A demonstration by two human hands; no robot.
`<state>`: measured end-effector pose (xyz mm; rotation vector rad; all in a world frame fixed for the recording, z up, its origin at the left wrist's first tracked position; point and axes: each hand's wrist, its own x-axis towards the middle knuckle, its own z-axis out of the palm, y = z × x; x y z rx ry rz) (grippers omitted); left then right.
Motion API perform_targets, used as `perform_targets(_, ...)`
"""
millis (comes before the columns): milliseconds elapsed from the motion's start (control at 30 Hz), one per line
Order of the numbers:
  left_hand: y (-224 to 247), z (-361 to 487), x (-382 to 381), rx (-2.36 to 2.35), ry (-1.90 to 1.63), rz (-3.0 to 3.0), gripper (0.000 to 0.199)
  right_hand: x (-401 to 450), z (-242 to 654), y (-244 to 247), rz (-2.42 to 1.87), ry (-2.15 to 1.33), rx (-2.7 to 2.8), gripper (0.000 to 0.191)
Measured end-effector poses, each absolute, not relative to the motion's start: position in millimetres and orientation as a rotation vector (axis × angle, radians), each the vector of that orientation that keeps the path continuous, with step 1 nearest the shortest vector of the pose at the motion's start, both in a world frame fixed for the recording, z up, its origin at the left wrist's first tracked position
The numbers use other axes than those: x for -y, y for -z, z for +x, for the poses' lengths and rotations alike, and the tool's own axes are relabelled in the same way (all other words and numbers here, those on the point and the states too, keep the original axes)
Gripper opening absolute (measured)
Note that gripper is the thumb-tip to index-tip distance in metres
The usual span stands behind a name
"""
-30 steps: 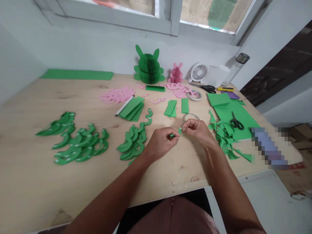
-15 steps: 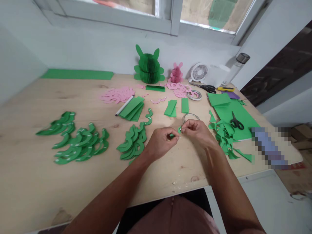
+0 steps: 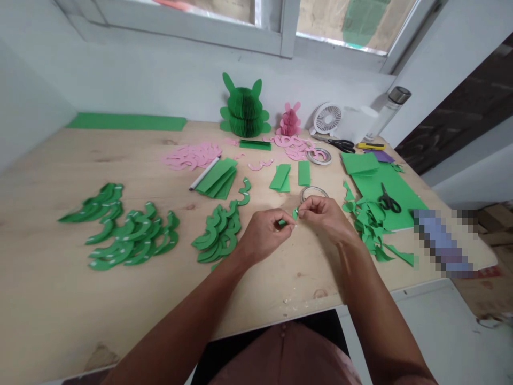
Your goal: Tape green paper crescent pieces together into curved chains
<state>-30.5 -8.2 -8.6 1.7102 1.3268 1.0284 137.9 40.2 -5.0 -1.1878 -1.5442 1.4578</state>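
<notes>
A capped bottle (image 3: 385,115) is stood at the back of the bench (image 3: 260,289); its contents cannot be made out. A green paper piece (image 3: 295,213) is pinched by both grips, left hand (image 3: 266,232) and right hand (image 3: 324,216), a tape roll (image 3: 313,188) being partly hidden behind.

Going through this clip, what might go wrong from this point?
The small green paper piece pinched by the left hand and right hand could crease or tear if pulled hard. The left forearm, close to the pile of curved green pieces, might nudge it. The right hand could bump the ring-shaped roll just beyond it.
</notes>
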Motion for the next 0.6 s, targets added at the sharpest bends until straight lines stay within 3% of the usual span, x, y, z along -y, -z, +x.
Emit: perform_targets(600, 10.3, -30.4, 7.2, -1.318, -1.059, 1.72, 0.012, -39.4, 138.4, -0.9, -1.136, -1.397, 1.6, 0.018)
